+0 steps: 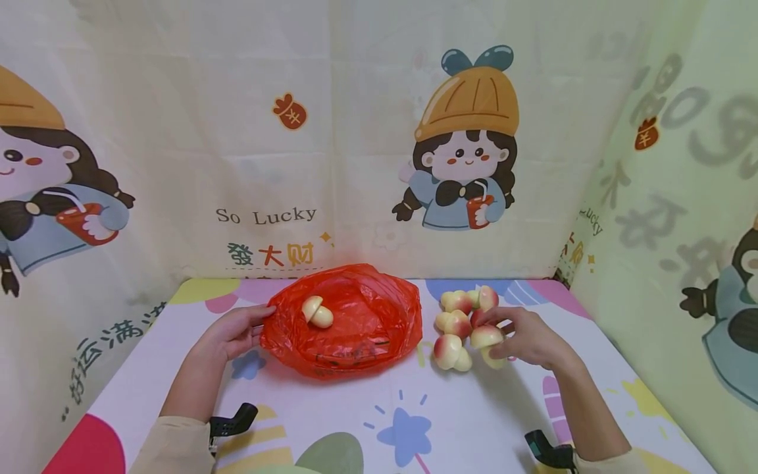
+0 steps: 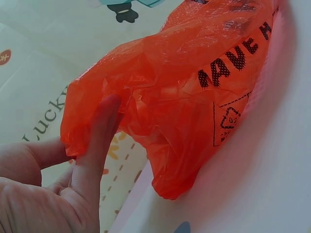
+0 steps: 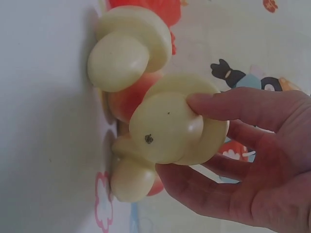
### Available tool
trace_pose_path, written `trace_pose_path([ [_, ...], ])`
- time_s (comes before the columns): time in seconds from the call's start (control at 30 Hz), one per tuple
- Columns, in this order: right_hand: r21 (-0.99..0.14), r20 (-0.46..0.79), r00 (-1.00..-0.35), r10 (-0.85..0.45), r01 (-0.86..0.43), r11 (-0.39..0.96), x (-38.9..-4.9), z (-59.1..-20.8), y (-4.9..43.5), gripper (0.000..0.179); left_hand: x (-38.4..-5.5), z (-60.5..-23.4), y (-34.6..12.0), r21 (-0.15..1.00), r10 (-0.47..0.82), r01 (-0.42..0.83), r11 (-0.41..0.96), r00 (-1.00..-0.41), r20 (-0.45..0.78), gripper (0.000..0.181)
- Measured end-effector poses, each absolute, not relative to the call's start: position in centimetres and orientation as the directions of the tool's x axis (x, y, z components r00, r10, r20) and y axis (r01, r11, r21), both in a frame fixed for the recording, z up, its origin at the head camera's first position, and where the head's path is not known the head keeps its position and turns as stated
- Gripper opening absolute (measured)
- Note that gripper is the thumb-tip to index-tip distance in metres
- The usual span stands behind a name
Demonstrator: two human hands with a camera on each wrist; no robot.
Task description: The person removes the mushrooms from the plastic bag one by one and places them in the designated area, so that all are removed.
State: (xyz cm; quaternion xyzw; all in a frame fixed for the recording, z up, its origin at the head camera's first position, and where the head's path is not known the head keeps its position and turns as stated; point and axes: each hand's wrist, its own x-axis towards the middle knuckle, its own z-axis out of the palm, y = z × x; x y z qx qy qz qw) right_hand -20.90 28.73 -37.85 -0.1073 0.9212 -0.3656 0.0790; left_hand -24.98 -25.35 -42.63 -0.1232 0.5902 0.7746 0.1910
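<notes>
A red plastic bag (image 1: 361, 316) lies with its mouth spread wide, and one cream toy mushroom (image 1: 320, 313) is inside it. My left hand (image 1: 239, 329) holds the bag's left rim; in the left wrist view a finger (image 2: 102, 126) shows partly through the thin film. On the right, my right hand (image 1: 527, 336) pinches a toy mushroom (image 1: 488, 337) with a red-tinged cap between thumb and fingers. Seen close in the right wrist view, the held mushroom's stem (image 3: 165, 128) has a small dark mark. Several more mushrooms (image 1: 453, 352) are grouped beside that hand.
A patterned cloth (image 1: 331, 415) covers the table. Printed curtains (image 1: 355, 164) rise at the back and both sides, close to the table's edges. Each wrist wears a black camera mount (image 1: 233, 420).
</notes>
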Motion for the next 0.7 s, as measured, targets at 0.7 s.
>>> trace_pose_path([
  [0.7,-0.601,-0.112,-0.982,-0.152,-0.055,0.797,-21.16,-38.78,27.74,0.051,-25.12,-42.72,-25.53,0.865,0.167,-0.444,-0.234,-0.895,-0.415,0.055],
])
